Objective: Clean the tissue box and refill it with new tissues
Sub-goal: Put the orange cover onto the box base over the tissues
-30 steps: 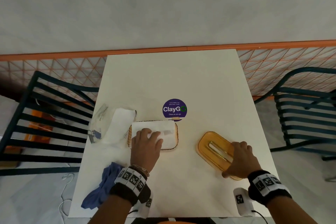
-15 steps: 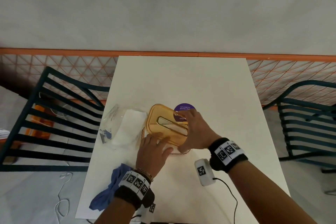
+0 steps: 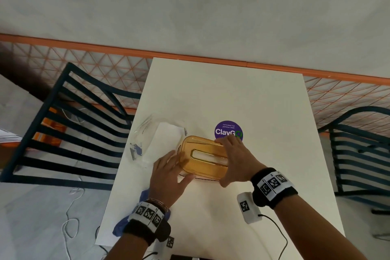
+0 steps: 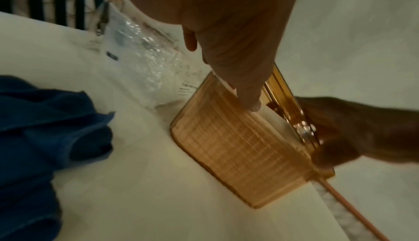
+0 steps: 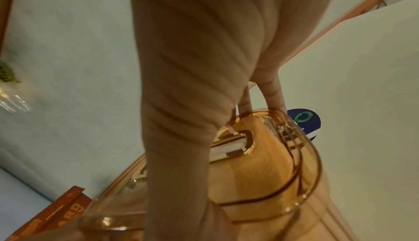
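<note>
Tissue box, translucent amber plastic w/ rounded corners (image 3: 203, 159), sits on the white desk (image 3: 242, 95), between both hands. Its amber lid w/ a long gold-rimmed slot (image 3: 209, 154) lies on top, tilted: left wrist view shows it raised off the ribbed base (image 4: 235, 148) at that end, w/ white tissues (image 4: 271, 115) visible in the gap.

Right hand (image 3: 237, 159) grips the lid's right end: fingers (image 3: 220, 141) curled over the far edge, thumb at the near edge. Left hand (image 3: 168, 175) lies against the box's left end, fingers (image 3: 166, 159) fairly straight and spread, one fingertip reaching in under the raised lid; thumb points along the near side.

Just beyond the right fingers: round purple sticker reading "ClayGo" (image 3: 226, 129), partly covered by them. Beyond and left of the left fingers: crinkled clear plastic tissue pack (image 3: 157, 143), white tissues inside, just beside the box. Behind the left wrist: crumpled blue cloth (image 4: 43, 128) at the desk's near left edge. Dark slatted chairs (image 3: 69, 133) on both sides of the desk.
</note>
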`<action>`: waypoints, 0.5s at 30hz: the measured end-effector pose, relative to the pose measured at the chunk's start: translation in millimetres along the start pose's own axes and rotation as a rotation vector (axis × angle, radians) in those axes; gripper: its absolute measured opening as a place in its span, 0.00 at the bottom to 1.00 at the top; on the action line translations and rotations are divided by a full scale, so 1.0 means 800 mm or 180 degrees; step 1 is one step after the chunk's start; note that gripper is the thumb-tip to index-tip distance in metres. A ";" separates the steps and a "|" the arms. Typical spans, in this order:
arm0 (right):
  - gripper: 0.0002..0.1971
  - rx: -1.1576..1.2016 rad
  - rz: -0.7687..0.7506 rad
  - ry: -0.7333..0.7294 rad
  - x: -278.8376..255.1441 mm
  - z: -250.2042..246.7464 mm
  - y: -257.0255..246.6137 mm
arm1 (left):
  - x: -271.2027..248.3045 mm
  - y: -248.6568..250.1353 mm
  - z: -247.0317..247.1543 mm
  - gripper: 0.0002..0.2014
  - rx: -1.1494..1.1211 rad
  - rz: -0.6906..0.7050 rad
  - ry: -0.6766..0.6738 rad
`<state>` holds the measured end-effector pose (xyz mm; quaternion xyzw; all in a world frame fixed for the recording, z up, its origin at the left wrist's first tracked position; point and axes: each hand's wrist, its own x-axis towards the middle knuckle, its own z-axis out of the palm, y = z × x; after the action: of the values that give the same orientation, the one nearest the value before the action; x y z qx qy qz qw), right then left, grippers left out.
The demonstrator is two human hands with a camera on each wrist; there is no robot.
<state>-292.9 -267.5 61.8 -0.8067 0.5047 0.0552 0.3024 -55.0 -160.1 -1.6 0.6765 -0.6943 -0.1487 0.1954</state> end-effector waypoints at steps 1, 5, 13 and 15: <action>0.64 -0.0063 0.0008 -0.0012 0.000 0.001 -0.002 | -0.002 -0.005 -0.002 0.27 -0.0210 -0.0098 0.0013; 0.64 -0.0241 0.0048 -0.0068 0.004 0.004 -0.010 | -0.005 -0.011 -0.009 0.21 -0.1082 -0.0557 0.0210; 0.66 -0.0491 0.0088 -0.0065 0.010 0.015 -0.025 | 0.014 -0.013 -0.025 0.13 -0.1322 -0.1322 0.0096; 0.66 -0.0538 0.0080 -0.0078 0.010 0.018 -0.026 | 0.019 -0.018 -0.026 0.12 -0.1068 -0.1302 0.0025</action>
<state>-267.8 -259.7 56.0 -0.8222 0.5046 0.1113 0.2387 -32.4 -174.3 11.2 0.7615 -0.5079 -0.2955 0.2735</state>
